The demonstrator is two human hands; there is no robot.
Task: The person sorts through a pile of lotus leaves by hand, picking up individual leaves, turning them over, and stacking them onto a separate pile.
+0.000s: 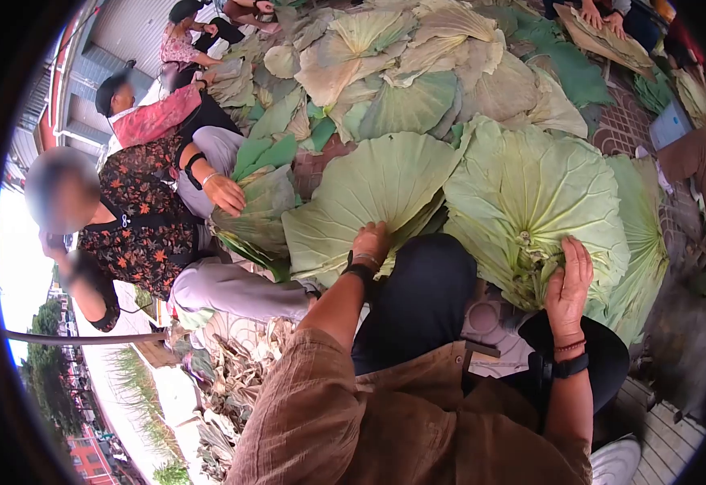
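Two large pale green leaves lie before my knees. My left hand (372, 244) is closed at the lower edge of the left leaf (369, 182), its fingertips partly hidden against the leaf. On the right, a stack of leaves (535, 178) shows thick veins fanning out from a stem end near its lower middle. My right hand (570, 284) rests on that stack's lower right edge, fingers stretched upward and thumb beside the bunched, folded leaf part. Another green leaf (644, 242) sticks out from under the stack's right side.
Many dried and green leaves (418, 101) cover the ground beyond. A person in a floral shirt (155, 218) sits close on the left, one hand over leaves. Other people sit farther back and at the right. Shrivelled leaves (244, 364) lie at lower left, a blue box (671, 125) at right.
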